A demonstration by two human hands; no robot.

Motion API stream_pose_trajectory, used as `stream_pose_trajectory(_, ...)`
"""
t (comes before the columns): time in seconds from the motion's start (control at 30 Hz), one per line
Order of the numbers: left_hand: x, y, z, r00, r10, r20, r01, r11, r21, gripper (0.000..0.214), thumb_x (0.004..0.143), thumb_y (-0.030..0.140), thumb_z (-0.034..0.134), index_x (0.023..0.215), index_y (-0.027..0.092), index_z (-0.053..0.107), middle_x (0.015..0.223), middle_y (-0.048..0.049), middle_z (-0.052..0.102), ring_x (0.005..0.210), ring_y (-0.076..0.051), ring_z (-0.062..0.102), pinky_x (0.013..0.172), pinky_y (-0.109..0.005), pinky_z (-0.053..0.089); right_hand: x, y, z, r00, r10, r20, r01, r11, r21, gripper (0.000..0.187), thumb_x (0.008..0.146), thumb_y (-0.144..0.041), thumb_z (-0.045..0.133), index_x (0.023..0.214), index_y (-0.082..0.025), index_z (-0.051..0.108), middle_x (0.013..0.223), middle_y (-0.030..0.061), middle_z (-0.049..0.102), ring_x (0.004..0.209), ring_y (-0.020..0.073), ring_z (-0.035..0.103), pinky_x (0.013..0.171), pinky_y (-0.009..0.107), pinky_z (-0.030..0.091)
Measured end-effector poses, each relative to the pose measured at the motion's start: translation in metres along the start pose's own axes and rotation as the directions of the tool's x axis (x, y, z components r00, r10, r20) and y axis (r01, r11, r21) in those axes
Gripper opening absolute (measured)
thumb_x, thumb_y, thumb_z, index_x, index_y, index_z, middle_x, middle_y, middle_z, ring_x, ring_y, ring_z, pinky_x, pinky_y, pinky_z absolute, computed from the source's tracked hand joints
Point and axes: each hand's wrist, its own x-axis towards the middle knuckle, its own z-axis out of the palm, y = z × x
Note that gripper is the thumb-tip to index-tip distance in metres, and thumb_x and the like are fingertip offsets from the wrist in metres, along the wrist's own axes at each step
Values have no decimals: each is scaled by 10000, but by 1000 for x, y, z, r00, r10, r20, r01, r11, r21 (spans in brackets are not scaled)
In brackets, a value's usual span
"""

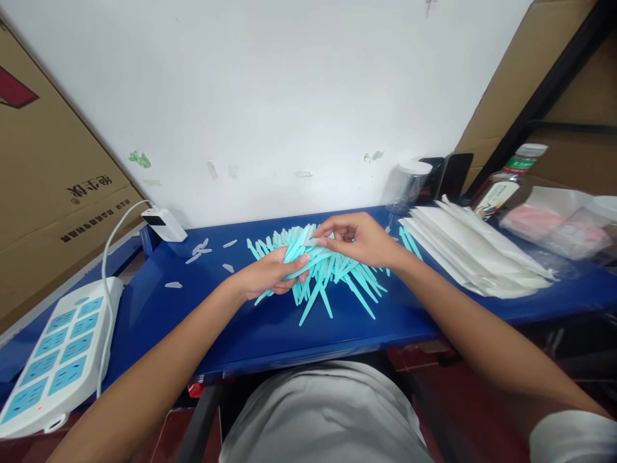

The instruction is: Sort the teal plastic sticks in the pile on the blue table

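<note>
A heap of slim turquoise plastic sticks [354,283], shaped like eyebrow razors with pale ends, lies on the blue table. Over its left side, my left hand [272,273] is closed round a small fan of these sticks, thumb on top. My right hand [357,239] pinches at the pale upper end of the held sticks, thumb and forefinger together; a small translucent cap seems to be between them, though the fingers partly hide it. Several loose translucent caps [197,249] are scattered on the table to the left of the heap.
White paper sheets or bags [475,251] are stacked at the right, with a few turquoise sticks [409,243] beside them. Behind stand a clear jar [407,186] and a bottle [506,183]. A white power strip [62,354] and a corded white device [164,224] are at left.
</note>
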Motion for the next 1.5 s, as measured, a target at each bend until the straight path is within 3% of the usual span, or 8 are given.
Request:
stream_pose_trajectory(0.4,-1,1,1,999,-17,48,16,999,28,394,986,554,650,918,179,550,832,0,564,496,-25,312,417,-162,245,1,6,-2,1000,-13,-6,13,1000,14,313,887,-488,792,968,-189,838,888,62,770,677,135,553,611,283,417)
stream_pose_trajectory(0.63,-2,5,4,998,-36,53,32,997,74,392,984,556,654,937,182,545,823,4,555,500,-30,322,424,-176,267,2,5,9,1000,-8,26,7,999,34,351,860,-527,808,942,-186,828,819,36,737,628,110,487,594,275,382)
stream_pose_trajectory(0.87,-5,6,7,998,-55,35,52,994,99,382,966,554,681,979,204,528,801,20,542,485,-31,318,408,-174,229,-1,-2,16,1000,0,-28,0,999,36,263,858,-450,837,901,-190,842,700,9,695,561,100,406,537,286,300)
stream_pose_trajectory(1.03,-5,8,8,999,-52,5,51,997,63,389,965,561,682,1010,220,500,785,40,497,506,-40,309,413,-167,225,-2,-6,15,999,-38,-13,37,999,-27,189,960,-348,725,997,-209,849,886,49,790,678,137,595,613,289,397)
stream_pose_trajectory(1.2,-4,8,9,998,-59,13,58,995,77,392,968,564,677,1004,221,489,791,41,492,509,-40,302,416,-171,210,-1,-5,17,999,-11,-40,13,999,38,180,895,-375,806,918,-198,830,893,52,798,793,177,676,686,297,459)
stream_pose_trajectory(1.4,-3,7,9,1000,-26,-5,26,998,59,419,949,580,692,971,215,486,781,42,487,496,-35,298,414,-172,224,-1,-4,19,994,-43,-98,40,999,-29,211,933,-395,769,951,-197,840,855,36,766,601,112,460,570,291,341)
stream_pose_trajectory(1.5,-4,7,8,999,-46,21,45,997,63,432,945,594,691,957,216,482,765,47,481,488,-34,289,405,-170,223,-1,-2,20,995,-57,-79,56,998,-12,205,929,-386,775,924,-190,837,811,28,740,587,105,429,554,285,326)
